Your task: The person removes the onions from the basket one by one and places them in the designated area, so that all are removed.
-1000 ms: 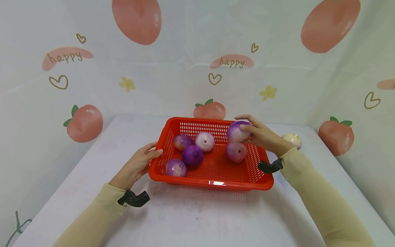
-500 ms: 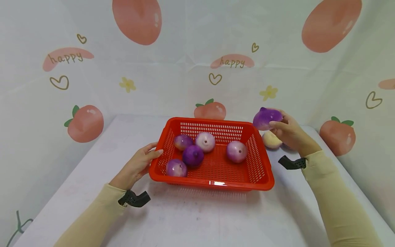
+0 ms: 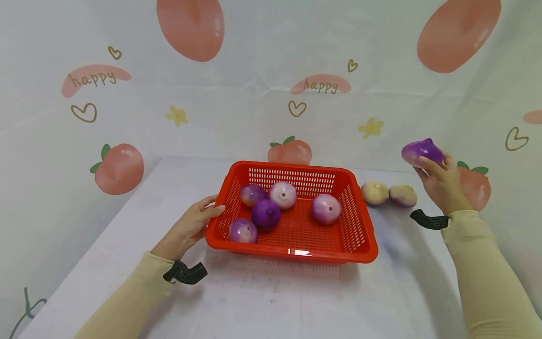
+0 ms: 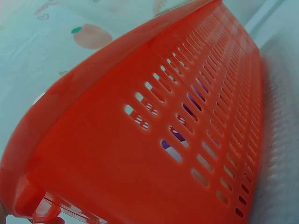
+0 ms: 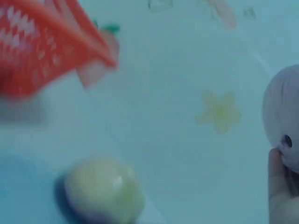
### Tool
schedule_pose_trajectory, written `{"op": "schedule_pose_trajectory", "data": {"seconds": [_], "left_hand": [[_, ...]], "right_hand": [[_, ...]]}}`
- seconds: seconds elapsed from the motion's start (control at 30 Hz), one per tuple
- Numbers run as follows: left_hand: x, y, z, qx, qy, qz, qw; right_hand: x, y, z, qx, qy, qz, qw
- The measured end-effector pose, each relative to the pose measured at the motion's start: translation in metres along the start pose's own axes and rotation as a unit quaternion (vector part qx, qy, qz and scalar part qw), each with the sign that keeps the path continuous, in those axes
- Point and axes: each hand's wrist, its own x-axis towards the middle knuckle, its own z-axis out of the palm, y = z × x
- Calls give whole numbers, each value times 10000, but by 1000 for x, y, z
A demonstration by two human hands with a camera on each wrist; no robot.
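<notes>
Red basket (image 3: 292, 245), slotted plastic, on a white table (image 3: 271, 301): holds five onions, namely a purple one at front left (image 3: 242, 230), a deep purple one beside it (image 3: 266, 214), a purple one at back left (image 3: 252, 195), a pale one at back centre (image 3: 283, 194), and a pale pink one to the right (image 3: 326, 208). Table, right of the basket: two pale onions, touching each other, one nearer the basket (image 3: 374, 192) and one farther out (image 3: 402, 196). Right hand (image 3: 440, 181): raised well clear of the basket on the right, above and beyond the two pale onions, with fingers and thumb curled round a purple onion (image 3: 421, 151); the right wrist view shows a fingertip (image 5: 279, 177) against that onion (image 5: 285, 116). Left hand (image 3: 190, 226): rests against the basket's left wall with fingers extended and nearly straight, nothing enclosed; the left wrist view shows only that wall (image 4: 154, 140) close up. Judged tally of the unloading: two out on the table, one in the air on its way, five left in the basket; under half done.
</notes>
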Motion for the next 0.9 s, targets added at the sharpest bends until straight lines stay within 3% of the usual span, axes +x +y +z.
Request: {"op": "schedule_pose_trajectory", "data": {"seconds": [0.07,0.13,0.2,0.27,0.43,0.5,0.57,0.7,0.8,0.9], "left_hand": [[0,1,0,53,16,-7,10000],[0,1,0,70,45,-26,10000],[0,1,0,65,71,-63,9999],[1,1,1,29,87,-102,9999],[1,0,3,-73,97,-209,9997],[1,-1,3,-73,121,-228,9996],[1,-1,2,-70,125,-238,9996],[2,-2,2,-51,122,-171,9998],[1,-1,2,-54,60,-86,9999],[0,0,2,-20,25,-6,10000]], "right_hand": [[-1,-5,-10,-155,351,-105,9992],[-3,-10,-19,-795,767,-240,9936],[-5,-14,-28,-1276,1166,-319,9844],[-8,-16,-37,-2055,1617,-338,9646],[-17,-18,-63,-2230,2060,-180,9526],[-21,-18,-71,-2007,2086,-99,9571],[-26,-17,-79,-2403,2213,60,9451],[-35,-14,-91,-3537,2446,431,9018],[-39,-11,-97,-4796,2432,788,8395],[-40,-7,-100,-5654,2272,1083,7855]]}}
